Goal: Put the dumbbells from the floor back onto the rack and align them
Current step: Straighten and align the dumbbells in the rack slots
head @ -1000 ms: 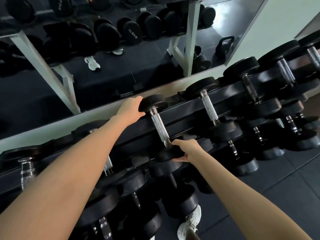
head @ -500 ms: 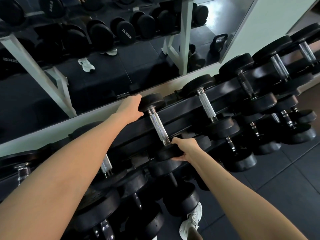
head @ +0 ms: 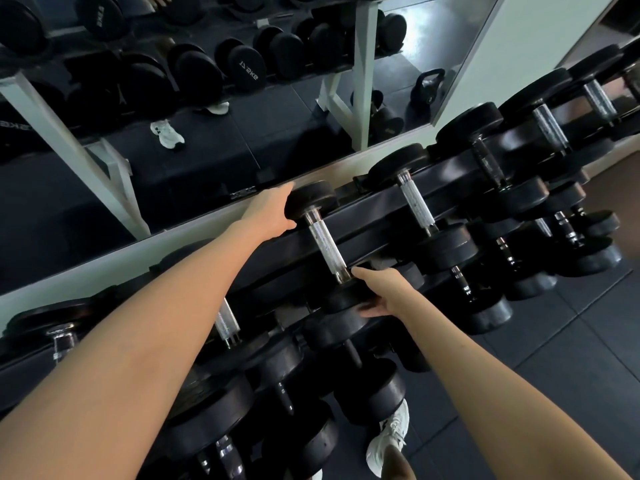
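Note:
A small black dumbbell with a knurled steel handle [head: 326, 247] lies across the top tier of the black rack [head: 374, 206]. My left hand [head: 269, 214] cups its far head against the mirror side, fingers wrapped around the disc. My right hand [head: 381, 292] grips its near head from the right, thumb on top by the handle's end. Other dumbbells fill the top tier to the right [head: 415, 202] and the lower tiers below my arms [head: 277, 362].
A wall mirror [head: 207, 116] behind the rack reflects another rack and a kettlebell. Dark rubber floor [head: 571, 341] lies to the right. My white shoe [head: 391, 441] stands close to the rack's bottom tier.
Both hands keep their hold on the same dumbbell's two heads. The view has shifted slightly; the dumbbell shows no clear movement on the rack.

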`<state>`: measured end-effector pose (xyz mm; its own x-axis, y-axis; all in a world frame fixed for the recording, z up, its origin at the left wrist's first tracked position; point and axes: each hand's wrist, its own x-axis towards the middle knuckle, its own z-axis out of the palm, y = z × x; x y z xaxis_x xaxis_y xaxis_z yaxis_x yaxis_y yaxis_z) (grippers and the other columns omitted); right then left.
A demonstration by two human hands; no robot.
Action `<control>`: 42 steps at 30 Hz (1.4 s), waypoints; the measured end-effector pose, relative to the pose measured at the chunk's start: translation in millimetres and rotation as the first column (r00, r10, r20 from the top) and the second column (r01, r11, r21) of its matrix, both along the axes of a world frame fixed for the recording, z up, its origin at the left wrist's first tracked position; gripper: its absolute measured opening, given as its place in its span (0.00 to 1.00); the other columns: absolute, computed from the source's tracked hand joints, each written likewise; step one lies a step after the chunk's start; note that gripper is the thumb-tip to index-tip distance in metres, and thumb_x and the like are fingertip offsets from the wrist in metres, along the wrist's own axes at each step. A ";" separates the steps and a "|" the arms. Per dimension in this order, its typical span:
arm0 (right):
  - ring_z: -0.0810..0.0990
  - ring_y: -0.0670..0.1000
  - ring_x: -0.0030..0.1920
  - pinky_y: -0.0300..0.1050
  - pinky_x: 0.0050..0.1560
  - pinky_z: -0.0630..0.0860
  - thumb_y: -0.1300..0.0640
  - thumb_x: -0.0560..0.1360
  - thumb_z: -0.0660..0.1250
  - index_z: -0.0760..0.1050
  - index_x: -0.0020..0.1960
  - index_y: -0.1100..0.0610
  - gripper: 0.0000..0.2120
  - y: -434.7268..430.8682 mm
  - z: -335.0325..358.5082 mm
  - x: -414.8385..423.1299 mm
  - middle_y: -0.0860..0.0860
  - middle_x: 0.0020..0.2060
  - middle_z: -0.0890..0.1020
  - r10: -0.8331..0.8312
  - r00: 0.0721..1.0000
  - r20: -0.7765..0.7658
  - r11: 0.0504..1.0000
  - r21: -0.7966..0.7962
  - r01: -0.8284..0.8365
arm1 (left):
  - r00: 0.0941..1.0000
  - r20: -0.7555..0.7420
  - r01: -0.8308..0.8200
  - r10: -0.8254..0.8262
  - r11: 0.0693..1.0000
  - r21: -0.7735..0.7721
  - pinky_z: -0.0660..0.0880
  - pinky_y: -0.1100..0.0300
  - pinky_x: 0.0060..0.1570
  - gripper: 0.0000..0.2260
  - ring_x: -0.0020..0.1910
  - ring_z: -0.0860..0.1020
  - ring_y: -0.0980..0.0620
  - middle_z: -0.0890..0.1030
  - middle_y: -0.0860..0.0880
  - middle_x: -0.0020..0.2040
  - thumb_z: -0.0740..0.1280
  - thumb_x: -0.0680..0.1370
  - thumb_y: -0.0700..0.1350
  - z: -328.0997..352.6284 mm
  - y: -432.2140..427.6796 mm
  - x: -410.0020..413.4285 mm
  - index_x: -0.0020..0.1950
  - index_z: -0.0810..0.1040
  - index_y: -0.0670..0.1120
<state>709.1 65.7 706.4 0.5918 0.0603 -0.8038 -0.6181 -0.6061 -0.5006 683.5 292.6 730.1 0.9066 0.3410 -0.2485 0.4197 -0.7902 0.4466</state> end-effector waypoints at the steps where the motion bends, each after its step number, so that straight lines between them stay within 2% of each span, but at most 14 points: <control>1: 0.81 0.61 0.47 0.56 0.43 0.83 0.40 0.69 0.68 0.70 0.66 0.58 0.32 -1.5 5.7 -4.0 0.58 0.59 0.79 0.134 0.987 0.092 0.985 -0.124 -0.122 | 1.000 0.016 -0.006 0.006 1.000 -0.006 0.69 0.51 0.65 0.35 0.68 0.70 0.41 0.71 0.41 0.69 0.72 0.72 0.41 7.2 1.5 -5.9 0.75 0.59 0.45; 2: 0.80 0.62 0.53 0.55 0.49 0.81 0.36 0.70 0.64 0.66 0.71 0.56 0.36 -4.3 10.6 -8.8 0.57 0.61 0.78 0.310 0.932 0.189 0.923 -0.295 -0.247 | 0.998 0.052 -0.029 0.030 1.000 -0.007 0.67 0.51 0.66 0.35 0.69 0.69 0.42 0.70 0.41 0.70 0.71 0.73 0.41 15.1 4.0 -14.5 0.75 0.58 0.45; 4: 0.78 0.62 0.58 0.50 0.51 0.73 0.37 0.75 0.58 0.63 0.72 0.56 0.33 -8.3 21.4 -23.9 0.57 0.60 0.79 0.556 0.742 0.375 0.766 -0.578 -0.282 | 0.979 0.168 -0.116 0.117 0.993 -0.016 0.67 0.51 0.67 0.29 0.68 0.71 0.44 0.72 0.43 0.69 0.68 0.74 0.42 28.8 13.6 -40.0 0.74 0.62 0.45; 7: 0.80 0.60 0.53 0.48 0.44 0.69 0.45 0.79 0.57 0.71 0.65 0.56 0.20 -8.7 41.8 -55.0 0.55 0.54 0.81 0.603 0.552 0.576 0.772 -0.595 -0.223 | 0.930 0.282 -0.239 0.237 0.971 -0.026 0.71 0.51 0.64 0.20 0.62 0.76 0.46 0.78 0.44 0.63 0.66 0.76 0.42 45.5 30.6 -96.6 0.68 0.71 0.44; 12: 0.81 0.58 0.49 0.47 0.44 0.73 0.52 0.78 0.59 0.79 0.50 0.55 0.11 -5.2 54.2 -115.7 0.53 0.45 0.84 0.576 0.520 0.631 0.817 -0.420 -0.395 | 0.907 0.265 -0.337 0.327 0.942 -0.008 0.71 0.57 0.60 0.14 0.58 0.79 0.48 0.81 0.44 0.58 0.66 0.76 0.41 68.4 40.4 -198.1 0.61 0.77 0.42; 19: 0.81 0.58 0.50 0.42 0.42 0.66 0.53 0.77 0.60 0.81 0.48 0.56 0.12 -6.3 63.4 -202.9 0.54 0.46 0.85 0.627 0.503 0.595 0.752 -0.293 -0.590 | 0.810 0.292 -0.539 0.509 0.842 0.026 0.73 0.58 0.53 0.09 0.49 0.80 0.47 0.84 0.44 0.51 0.66 0.75 0.39 91.6 19.3 -337.8 0.54 0.81 0.42; 21: 0.81 0.57 0.50 0.42 0.42 0.68 0.53 0.77 0.60 0.81 0.47 0.56 0.12 -0.9 67.3 -228.6 0.54 0.45 0.85 0.626 0.518 0.582 0.741 -0.239 -0.627 | 0.806 0.272 -0.561 0.526 0.825 0.068 0.74 0.57 0.53 0.09 0.49 0.81 0.47 0.84 0.44 0.51 0.66 0.76 0.39 93.6 14.3 -374.9 0.54 0.81 0.43; 23: 0.83 0.57 0.48 0.44 0.45 0.75 0.52 0.75 0.61 0.80 0.43 0.55 0.11 8.4 67.0 -254.5 0.55 0.42 0.85 0.610 0.575 0.545 0.744 -0.143 -0.653 | 0.796 0.255 -0.587 0.550 0.803 0.101 0.73 0.58 0.52 0.09 0.49 0.81 0.47 0.84 0.44 0.52 0.65 0.76 0.39 94.2 11.7 -407.2 0.55 0.81 0.42; 26: 0.85 0.57 0.42 0.55 0.48 0.82 0.52 0.73 0.62 0.79 0.41 0.55 0.10 27.3 62.3 -294.4 0.53 0.35 0.84 0.575 0.667 0.473 0.754 0.008 -0.656 | 0.776 0.235 -0.621 0.586 0.774 0.124 0.72 0.59 0.53 0.10 0.50 0.81 0.46 0.84 0.43 0.52 0.65 0.75 0.39 92.4 15.5 -444.7 0.54 0.81 0.41; 30: 0.85 0.57 0.43 0.56 0.49 0.82 0.49 0.75 0.62 0.78 0.46 0.55 0.11 60.4 49.4 -340.8 0.52 0.35 0.83 0.609 0.676 0.415 0.721 0.064 -0.690 | 0.777 0.210 -0.623 0.594 0.773 0.120 0.73 0.56 0.57 0.10 0.52 0.81 0.45 0.84 0.43 0.52 0.66 0.75 0.39 81.4 35.8 -471.5 0.55 0.81 0.42; 33: 0.84 0.57 0.46 0.56 0.50 0.81 0.47 0.77 0.60 0.74 0.57 0.57 0.16 96.2 36.6 -372.6 0.55 0.46 0.84 0.662 0.629 0.408 0.686 0.009 -0.728 | 0.787 0.242 -0.602 0.568 0.793 0.093 0.72 0.55 0.60 0.12 0.56 0.80 0.45 0.83 0.42 0.55 0.66 0.75 0.40 72.8 55.4 -474.1 0.58 0.80 0.41; 35: 0.84 0.58 0.48 0.55 0.49 0.82 0.47 0.78 0.59 0.69 0.63 0.59 0.20 122.7 30.9 -387.7 0.56 0.50 0.83 0.661 0.647 0.381 0.704 -0.016 -0.710 | 0.801 0.249 -0.573 0.545 0.817 0.057 0.70 0.56 0.62 0.13 0.59 0.78 0.45 0.81 0.42 0.58 0.65 0.76 0.39 67.0 70.1 -470.9 0.60 0.78 0.41; 39: 0.83 0.61 0.49 0.51 0.38 0.83 0.45 0.78 0.60 0.58 0.73 0.59 0.30 171.4 13.9 -399.0 0.58 0.56 0.79 0.373 0.912 0.171 0.914 0.103 -0.393 | 0.871 0.239 -0.451 0.429 0.891 0.045 0.69 0.57 0.62 0.14 0.61 0.76 0.47 0.79 0.45 0.61 0.65 0.77 0.41 52.3 108.3 -456.1 0.63 0.77 0.44; 42: 0.84 0.63 0.47 0.57 0.46 0.83 0.42 0.75 0.65 0.60 0.70 0.59 0.32 203.3 -3.2 -404.1 0.58 0.50 0.77 0.049 0.996 -0.071 0.981 0.191 -0.035 | 0.919 0.241 -0.322 0.313 0.947 -0.003 0.70 0.56 0.62 0.13 0.59 0.76 0.47 0.80 0.45 0.59 0.64 0.77 0.41 36.1 136.5 -438.5 0.61 0.79 0.45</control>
<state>305.0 269.0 703.2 0.5238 0.2391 -0.8176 -0.6344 -0.5310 -0.5617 245.0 429.1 766.2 0.7798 0.6256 -0.0241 0.5380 -0.6499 0.5368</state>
